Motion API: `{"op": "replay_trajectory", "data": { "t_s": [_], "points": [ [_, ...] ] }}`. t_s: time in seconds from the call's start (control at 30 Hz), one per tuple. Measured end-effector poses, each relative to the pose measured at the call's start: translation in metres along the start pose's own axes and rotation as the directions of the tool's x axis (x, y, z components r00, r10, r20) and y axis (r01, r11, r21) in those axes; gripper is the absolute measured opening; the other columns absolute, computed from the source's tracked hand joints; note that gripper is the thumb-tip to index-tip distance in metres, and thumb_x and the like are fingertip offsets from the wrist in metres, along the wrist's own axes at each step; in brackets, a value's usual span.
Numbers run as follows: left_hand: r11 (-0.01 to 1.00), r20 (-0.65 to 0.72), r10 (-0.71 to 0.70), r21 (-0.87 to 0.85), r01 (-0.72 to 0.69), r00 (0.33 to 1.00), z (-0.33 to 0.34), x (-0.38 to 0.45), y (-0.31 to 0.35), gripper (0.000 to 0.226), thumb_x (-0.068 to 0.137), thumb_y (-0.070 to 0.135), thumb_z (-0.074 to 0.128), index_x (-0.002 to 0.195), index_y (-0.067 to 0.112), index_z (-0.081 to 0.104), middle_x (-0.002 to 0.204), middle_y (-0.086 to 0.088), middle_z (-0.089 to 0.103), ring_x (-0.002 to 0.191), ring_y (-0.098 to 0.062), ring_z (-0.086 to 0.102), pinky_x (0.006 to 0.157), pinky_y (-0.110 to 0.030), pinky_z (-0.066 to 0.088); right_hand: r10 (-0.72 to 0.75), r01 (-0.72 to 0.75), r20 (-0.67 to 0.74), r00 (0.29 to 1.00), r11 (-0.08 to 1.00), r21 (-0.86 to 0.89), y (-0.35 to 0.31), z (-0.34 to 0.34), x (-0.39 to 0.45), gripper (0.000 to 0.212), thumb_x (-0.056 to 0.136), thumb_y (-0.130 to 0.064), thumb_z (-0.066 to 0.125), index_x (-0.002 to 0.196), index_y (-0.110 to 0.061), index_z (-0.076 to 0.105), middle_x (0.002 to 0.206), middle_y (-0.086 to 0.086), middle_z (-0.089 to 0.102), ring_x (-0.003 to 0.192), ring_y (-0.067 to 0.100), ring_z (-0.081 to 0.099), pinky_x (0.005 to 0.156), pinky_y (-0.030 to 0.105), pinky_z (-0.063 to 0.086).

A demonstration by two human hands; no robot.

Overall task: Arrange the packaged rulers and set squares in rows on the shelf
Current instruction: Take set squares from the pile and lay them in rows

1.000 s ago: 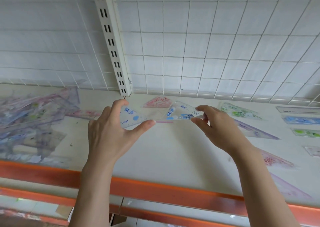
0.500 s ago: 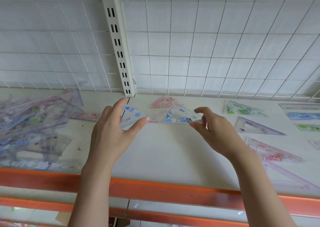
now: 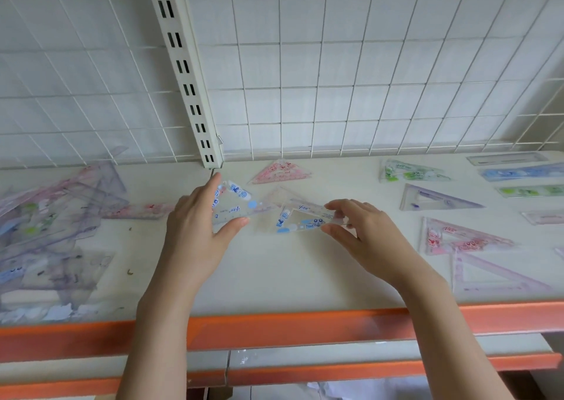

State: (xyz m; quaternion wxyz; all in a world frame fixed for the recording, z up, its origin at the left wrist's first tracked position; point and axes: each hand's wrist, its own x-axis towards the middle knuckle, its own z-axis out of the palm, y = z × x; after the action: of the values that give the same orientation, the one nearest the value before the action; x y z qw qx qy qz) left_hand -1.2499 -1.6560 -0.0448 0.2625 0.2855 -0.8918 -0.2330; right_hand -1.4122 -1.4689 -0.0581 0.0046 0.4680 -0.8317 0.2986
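Presently, placement is under way: the left hand (image 3: 195, 231) pinches one blue-printed set square (image 3: 233, 206), the right hand (image 3: 363, 231) another (image 3: 300, 218), both low over the shelf (image 3: 274, 277). Next: lay them aligned (judgement). The pink set square (image 3: 279, 172) behind limits room; an unsorted heap (image 3: 45, 231) lies left.

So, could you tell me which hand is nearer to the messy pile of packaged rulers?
Left. The left hand sits just right of the pile; the right hand is farther right, across the shelf's middle.
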Motion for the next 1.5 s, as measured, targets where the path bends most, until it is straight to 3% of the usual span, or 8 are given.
{"op": "replay_trajectory", "data": {
  "t_s": [0.43,0.63,0.77,0.9,0.97,1.1,1.23,1.5],
  "points": [
    [0.986,-0.027,0.061,-0.157,-0.065,0.998,0.032,0.013,0.038,0.072,0.073,0.013,0.078,0.137,0.009,0.045,0.122,-0.003,0.049,0.107,-0.011,0.047,0.09,-0.015,0.03,0.226,-0.23,-0.124,0.966,0.973,-0.013,0.04,-0.044,-0.02,0.034,0.09,-0.033,0.06,0.118,-0.015,0.056,0.109,-0.003,0.067,0.103,0.018,0.062,0.082,0.034,0.046],
    [0.983,-0.059,0.107,-0.142,-0.114,0.993,0.041,0.014,0.056,0.067,0.073,0.009,0.078,0.133,0.016,0.05,0.109,0.013,0.044,0.1,-0.007,0.044,0.083,-0.012,0.028,0.18,-0.182,-0.149,0.972,0.983,-0.001,0.056,-0.053,-0.019,0.031,0.09,-0.025,0.06,0.118,-0.013,0.05,0.094,-0.006,0.058,0.062,0.002,0.045,0.063,0.028,0.033],
    [0.983,-0.075,0.084,-0.156,-0.095,0.994,0.048,0.015,0.067,0.066,0.073,0.007,0.078,0.132,0.019,0.051,0.108,0.012,0.044,0.097,-0.007,0.044,0.082,-0.013,0.03,0.173,-0.169,-0.155,0.973,0.985,0.034,0.067,-0.058,-0.021,0.03,0.089,-0.023,0.061,0.116,-0.016,0.051,0.084,-0.008,0.052,0.059,-0.003,0.045,0.058,0.012,0.034],
    [0.966,-0.082,0.16,-0.193,-0.173,0.984,0.051,0.013,0.08,0.07,0.072,0.007,0.077,0.112,0.057,0.049,0.1,0.023,0.044,0.091,0.011,0.044,0.083,-0.004,0.034,0.198,-0.19,-0.16,0.967,0.98,0.063,0.077,-0.066,-0.023,0.031,0.085,-0.025,0.066,0.113,-0.02,0.052,0.079,-0.012,0.049,0.068,-0.005,0.047,0.061,0.009,0.035],
    [0.969,-0.035,0.147,-0.195,-0.151,0.988,0.054,0.012,0.08,0.07,0.071,0.007,0.078,0.113,0.054,0.05,0.105,0.023,0.045,0.096,0.016,0.046,0.079,0.004,0.029,0.2,-0.191,-0.178,0.964,0.979,0.064,0.081,-0.07,-0.023,0.033,0.083,-0.025,0.068,0.112,-0.02,0.054,0.078,-0.011,0.049,0.066,-0.005,0.045,0.062,0.007,0.034],
    [0.998,0.182,-0.054,-0.02,0.058,0.982,0.061,0.011,0.067,0.064,0.072,0.02,0.079,0.13,0.015,0.052,0.122,0.002,0.049,0.114,-0.015,0.049,0.09,-0.017,0.032,0.194,-0.182,-0.188,0.963,0.98,0.079,0.085,-0.07,-0.021,0.033,0.083,-0.025,0.068,0.113,-0.019,0.055,0.08,-0.009,0.051,0.069,-0.007,0.047,0.064,0.006,0.034],
    [0.986,0.278,-0.149,0.113,0.122,0.949,0.055,0.003,0.06,0.064,0.073,0.03,0.078,0.13,0.021,0.052,0.123,0.003,0.049,0.117,-0.019,0.048,0.102,-0.035,0.035,0.176,-0.162,-0.161,0.971,0.982,0.093,0.084,-0.064,-0.017,0.033,0.084,-0.027,0.067,0.113,-0.019,0.055,0.079,-0.012,0.05,0.071,-0.008,0.047,0.064,0.007,0.035],
    [0.968,0.29,-0.203,0.201,0.148,0.935,0.042,-0.004,0.051,0.066,0.074,0.041,0.075,0.132,0.024,0.05,0.129,0.008,0.047,0.122,-0.018,0.041,0.103,-0.033,0.031,0.157,-0.147,-0.092,0.983,0.983,0.11,0.072,-0.054,-0.008,0.038,0.083,-0.034,0.068,0.115,-0.021,0.053,0.082,-0.005,0.051,0.07,0.001,0.045,0.062,0.009,0.036]
  ]
}}
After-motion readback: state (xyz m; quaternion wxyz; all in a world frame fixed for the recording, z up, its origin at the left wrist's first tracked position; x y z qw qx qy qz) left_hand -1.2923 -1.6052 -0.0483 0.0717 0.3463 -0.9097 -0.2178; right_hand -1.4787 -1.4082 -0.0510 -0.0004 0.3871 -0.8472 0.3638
